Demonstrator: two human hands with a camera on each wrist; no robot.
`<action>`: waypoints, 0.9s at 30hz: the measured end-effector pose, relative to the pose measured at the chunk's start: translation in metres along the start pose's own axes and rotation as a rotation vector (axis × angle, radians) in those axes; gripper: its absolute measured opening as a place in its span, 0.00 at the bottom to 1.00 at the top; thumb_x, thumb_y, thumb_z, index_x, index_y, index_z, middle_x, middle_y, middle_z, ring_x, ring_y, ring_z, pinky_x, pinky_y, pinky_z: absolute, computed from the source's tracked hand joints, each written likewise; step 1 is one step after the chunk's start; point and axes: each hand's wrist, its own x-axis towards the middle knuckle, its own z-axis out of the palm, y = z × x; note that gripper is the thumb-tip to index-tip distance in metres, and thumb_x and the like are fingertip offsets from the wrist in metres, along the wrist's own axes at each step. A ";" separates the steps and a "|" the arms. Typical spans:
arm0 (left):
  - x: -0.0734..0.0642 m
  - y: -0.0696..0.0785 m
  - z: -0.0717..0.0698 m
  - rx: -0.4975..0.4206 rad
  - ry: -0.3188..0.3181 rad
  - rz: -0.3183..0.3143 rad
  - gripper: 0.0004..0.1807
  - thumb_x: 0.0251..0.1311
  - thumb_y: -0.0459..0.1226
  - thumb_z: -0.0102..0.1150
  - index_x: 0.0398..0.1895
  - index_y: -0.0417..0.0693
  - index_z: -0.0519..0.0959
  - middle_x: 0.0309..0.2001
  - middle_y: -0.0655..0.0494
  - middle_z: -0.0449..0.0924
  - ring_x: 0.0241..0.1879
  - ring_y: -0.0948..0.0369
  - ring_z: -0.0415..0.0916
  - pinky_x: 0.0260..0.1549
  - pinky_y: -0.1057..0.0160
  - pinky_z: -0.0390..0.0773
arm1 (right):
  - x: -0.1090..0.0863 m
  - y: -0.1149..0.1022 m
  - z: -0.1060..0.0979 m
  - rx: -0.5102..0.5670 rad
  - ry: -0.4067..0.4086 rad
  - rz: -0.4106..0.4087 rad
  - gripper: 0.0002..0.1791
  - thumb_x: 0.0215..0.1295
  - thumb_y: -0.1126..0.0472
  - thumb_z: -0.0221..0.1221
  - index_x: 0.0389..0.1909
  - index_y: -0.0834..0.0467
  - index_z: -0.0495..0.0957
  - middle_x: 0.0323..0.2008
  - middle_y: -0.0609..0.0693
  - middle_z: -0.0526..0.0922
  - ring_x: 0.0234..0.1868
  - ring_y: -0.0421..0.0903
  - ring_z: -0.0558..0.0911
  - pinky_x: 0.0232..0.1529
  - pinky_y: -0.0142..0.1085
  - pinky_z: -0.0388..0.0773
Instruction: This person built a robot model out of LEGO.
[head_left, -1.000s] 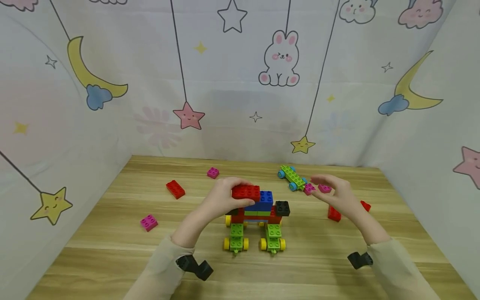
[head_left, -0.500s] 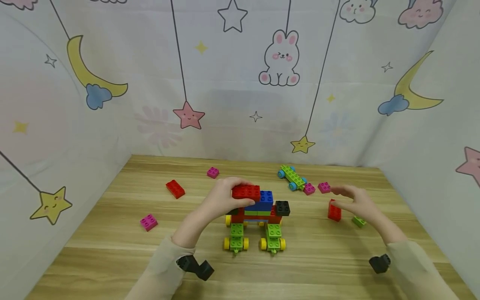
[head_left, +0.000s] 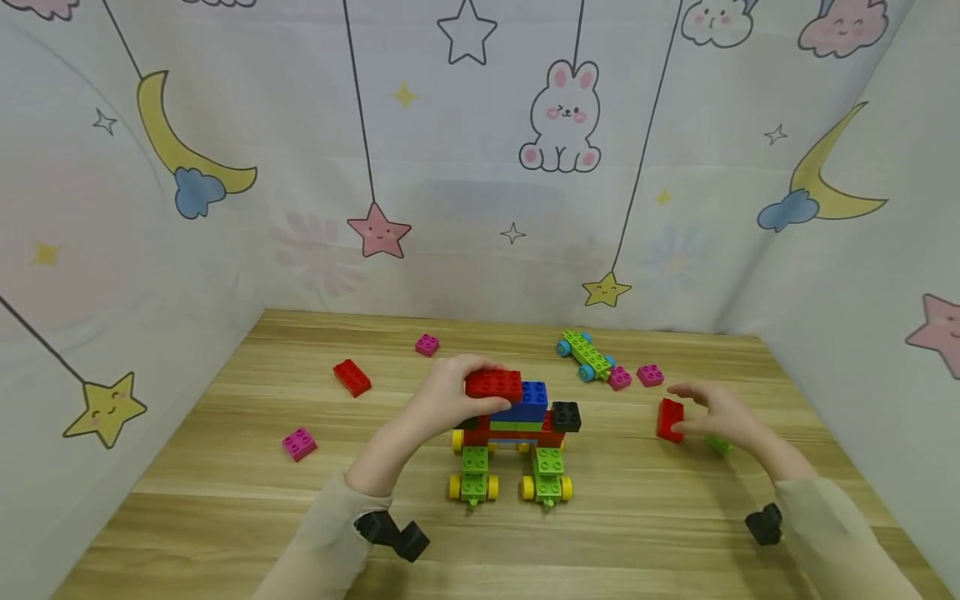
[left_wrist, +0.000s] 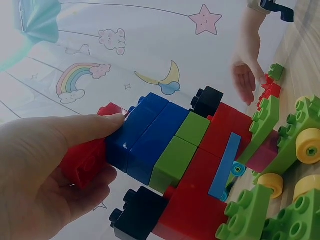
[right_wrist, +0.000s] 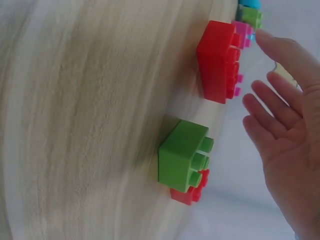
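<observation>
My left hand (head_left: 455,393) grips a red brick (head_left: 492,384) at the top of a wheeled brick build. In the left wrist view, thumb and fingers hold that brick against the blue bricks (left_wrist: 145,132). Below them the build has green bricks (left_wrist: 182,147), a red layer (left_wrist: 200,185), black bricks (head_left: 565,416) at the ends and green wheeled bases (head_left: 474,475) with yellow wheels. My right hand (head_left: 716,414) hovers with fingers spread over a loose red brick (head_left: 670,420), holding nothing. Under that hand lies a green brick (right_wrist: 182,155), partly hidden in the head view.
Pink bricks (head_left: 299,444) and a red brick (head_left: 352,377) lie on the left of the wooden table (head_left: 225,533). A green car base (head_left: 585,354) with blue wheels stands at the back, beside two pink bricks (head_left: 650,375). A printed cloth (head_left: 480,150) encloses the table.
My right hand has moved right and slightly down, away from the pink bricks to the loose red brick. The left hand keeps its grip on the top red brick.
</observation>
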 end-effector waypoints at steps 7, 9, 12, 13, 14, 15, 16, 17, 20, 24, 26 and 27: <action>0.000 0.002 0.000 0.003 -0.005 -0.006 0.23 0.55 0.40 0.71 0.53 0.44 0.81 0.50 0.48 0.83 0.41 0.56 0.79 0.38 0.62 0.82 | 0.001 0.001 0.003 -0.015 -0.075 0.024 0.33 0.52 0.63 0.71 0.57 0.74 0.72 0.56 0.74 0.75 0.58 0.75 0.71 0.57 0.64 0.71; 0.000 0.001 0.000 0.007 -0.004 -0.005 0.23 0.55 0.40 0.71 0.53 0.44 0.81 0.50 0.47 0.83 0.41 0.56 0.79 0.38 0.63 0.82 | 0.001 0.000 0.004 -0.031 -0.089 0.037 0.33 0.52 0.64 0.70 0.57 0.74 0.72 0.56 0.74 0.75 0.58 0.76 0.71 0.56 0.63 0.72; 0.000 0.001 0.000 0.010 -0.002 -0.002 0.23 0.55 0.40 0.71 0.53 0.44 0.81 0.50 0.47 0.83 0.41 0.56 0.79 0.38 0.63 0.82 | 0.002 0.000 0.006 -0.037 -0.087 0.043 0.32 0.53 0.66 0.69 0.58 0.75 0.72 0.56 0.74 0.75 0.58 0.76 0.71 0.56 0.64 0.72; 0.000 0.001 0.000 0.008 -0.003 -0.002 0.22 0.55 0.40 0.71 0.53 0.44 0.81 0.50 0.47 0.83 0.41 0.56 0.79 0.38 0.63 0.82 | 0.002 0.000 0.006 -0.034 -0.085 0.045 0.31 0.54 0.66 0.69 0.58 0.75 0.72 0.56 0.74 0.75 0.58 0.76 0.70 0.56 0.64 0.71; 0.000 0.001 0.000 0.006 -0.003 0.000 0.22 0.55 0.40 0.71 0.53 0.44 0.81 0.50 0.47 0.83 0.41 0.55 0.79 0.38 0.63 0.82 | 0.002 0.000 0.007 -0.033 -0.080 0.046 0.31 0.54 0.66 0.69 0.58 0.75 0.72 0.56 0.73 0.75 0.58 0.75 0.71 0.57 0.64 0.71; 0.000 0.001 0.000 0.004 -0.003 0.001 0.22 0.55 0.40 0.71 0.53 0.44 0.81 0.50 0.47 0.83 0.41 0.55 0.79 0.38 0.63 0.82 | 0.002 0.000 0.007 -0.035 -0.078 0.050 0.31 0.54 0.66 0.68 0.58 0.75 0.72 0.56 0.73 0.75 0.58 0.75 0.71 0.57 0.64 0.71; 0.000 0.001 0.000 0.002 -0.002 0.000 0.22 0.55 0.40 0.71 0.53 0.44 0.81 0.50 0.47 0.83 0.41 0.55 0.79 0.38 0.63 0.82 | 0.003 0.000 0.008 -0.035 -0.072 0.050 0.31 0.54 0.65 0.69 0.58 0.74 0.72 0.56 0.73 0.76 0.58 0.75 0.71 0.57 0.63 0.71; 0.000 0.001 0.000 -0.001 -0.002 0.000 0.22 0.55 0.40 0.71 0.53 0.44 0.81 0.50 0.47 0.83 0.41 0.55 0.79 0.38 0.63 0.82 | 0.003 0.000 0.009 -0.037 -0.068 0.053 0.31 0.55 0.65 0.69 0.58 0.74 0.72 0.55 0.72 0.76 0.58 0.74 0.71 0.57 0.63 0.71; -0.001 0.001 0.000 -0.005 0.000 -0.002 0.22 0.55 0.40 0.71 0.53 0.44 0.81 0.49 0.47 0.83 0.41 0.56 0.79 0.38 0.63 0.82 | 0.003 0.001 0.010 -0.035 -0.051 0.051 0.32 0.55 0.63 0.70 0.58 0.73 0.72 0.55 0.71 0.77 0.58 0.73 0.72 0.58 0.63 0.70; 0.000 0.000 0.000 -0.006 0.003 -0.009 0.22 0.55 0.40 0.71 0.53 0.44 0.81 0.49 0.48 0.83 0.40 0.56 0.79 0.37 0.63 0.82 | 0.004 0.001 0.011 -0.029 -0.025 0.037 0.33 0.54 0.61 0.71 0.57 0.74 0.73 0.53 0.71 0.78 0.57 0.71 0.74 0.59 0.62 0.69; 0.000 0.000 0.001 -0.004 0.002 -0.016 0.22 0.55 0.40 0.71 0.54 0.45 0.81 0.49 0.49 0.83 0.40 0.57 0.78 0.37 0.63 0.82 | 0.004 0.001 0.011 -0.025 -0.015 0.037 0.33 0.54 0.60 0.71 0.57 0.74 0.73 0.52 0.70 0.79 0.57 0.70 0.75 0.60 0.62 0.69; 0.000 -0.001 0.001 -0.004 0.002 -0.015 0.23 0.55 0.40 0.71 0.54 0.45 0.81 0.49 0.48 0.83 0.40 0.57 0.78 0.37 0.63 0.82 | 0.004 0.001 0.011 -0.026 -0.010 0.040 0.33 0.54 0.60 0.71 0.57 0.74 0.73 0.52 0.70 0.79 0.56 0.69 0.75 0.60 0.62 0.69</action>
